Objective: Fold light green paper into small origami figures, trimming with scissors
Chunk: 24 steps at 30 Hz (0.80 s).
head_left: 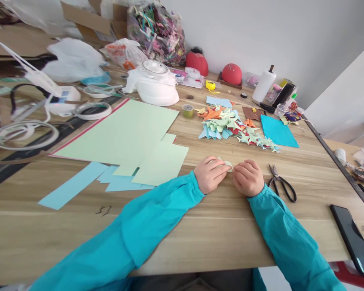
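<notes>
Between my hands is a small folded piece of pale green paper (227,163), mostly covered by my fingers. My left hand (210,174) grips it from the left, fingers bent over its edge. My right hand (248,178) is curled closed at the paper's right end; its fingertips are hidden, so I cannot see how much paper lies in them. Beyond my hands lies a pile of folded paper cranes (223,123) in green, blue and orange. Black-handled scissors (281,182) rest just right of my right hand, blades partly apart.
Green paper sheets (118,129) and blue paper strips (73,185) lie to the left. A phone (353,238) is at the front right. Farther back are a turquoise sheet (279,131), a thread spool (187,110), a white bottle (263,85) and tape rolls (92,110).
</notes>
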{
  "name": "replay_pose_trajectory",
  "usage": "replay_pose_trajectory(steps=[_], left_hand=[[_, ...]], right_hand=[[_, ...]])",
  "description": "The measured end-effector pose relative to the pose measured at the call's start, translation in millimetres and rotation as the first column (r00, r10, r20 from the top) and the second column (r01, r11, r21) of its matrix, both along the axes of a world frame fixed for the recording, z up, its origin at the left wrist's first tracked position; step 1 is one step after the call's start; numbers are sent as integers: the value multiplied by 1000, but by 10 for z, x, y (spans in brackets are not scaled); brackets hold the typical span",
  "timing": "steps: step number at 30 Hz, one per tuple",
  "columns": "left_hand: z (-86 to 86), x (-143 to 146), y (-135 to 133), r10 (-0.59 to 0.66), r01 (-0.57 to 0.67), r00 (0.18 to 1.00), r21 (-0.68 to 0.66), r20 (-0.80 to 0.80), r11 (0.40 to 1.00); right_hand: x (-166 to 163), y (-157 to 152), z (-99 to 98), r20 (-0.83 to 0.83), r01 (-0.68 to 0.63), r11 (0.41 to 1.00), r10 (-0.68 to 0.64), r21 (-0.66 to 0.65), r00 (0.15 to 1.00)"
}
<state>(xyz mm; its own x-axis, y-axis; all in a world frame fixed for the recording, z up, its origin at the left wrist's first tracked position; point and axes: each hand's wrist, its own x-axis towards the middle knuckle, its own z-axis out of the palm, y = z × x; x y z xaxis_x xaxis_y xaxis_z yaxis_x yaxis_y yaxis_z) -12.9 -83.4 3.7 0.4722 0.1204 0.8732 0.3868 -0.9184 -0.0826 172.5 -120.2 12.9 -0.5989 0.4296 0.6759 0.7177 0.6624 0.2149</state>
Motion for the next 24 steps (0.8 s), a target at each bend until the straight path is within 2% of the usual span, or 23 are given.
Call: replay_pose_trajectory(steps=[8,19,24], left_hand=[[28,-12,-8,-3,3,1000,3,19,1000],[12,-40,2,-34,33,999,25,39,999],[-7,-15,-19,-45,44,999,24,24,999]], right_hand=[[-8,-12,4,-47,19,1000,-19,-7,999],[-6,-22,-3,-114,-28,999,25,-24,993],[-24,-37,-49,-48,-39,999,39,-15,998]])
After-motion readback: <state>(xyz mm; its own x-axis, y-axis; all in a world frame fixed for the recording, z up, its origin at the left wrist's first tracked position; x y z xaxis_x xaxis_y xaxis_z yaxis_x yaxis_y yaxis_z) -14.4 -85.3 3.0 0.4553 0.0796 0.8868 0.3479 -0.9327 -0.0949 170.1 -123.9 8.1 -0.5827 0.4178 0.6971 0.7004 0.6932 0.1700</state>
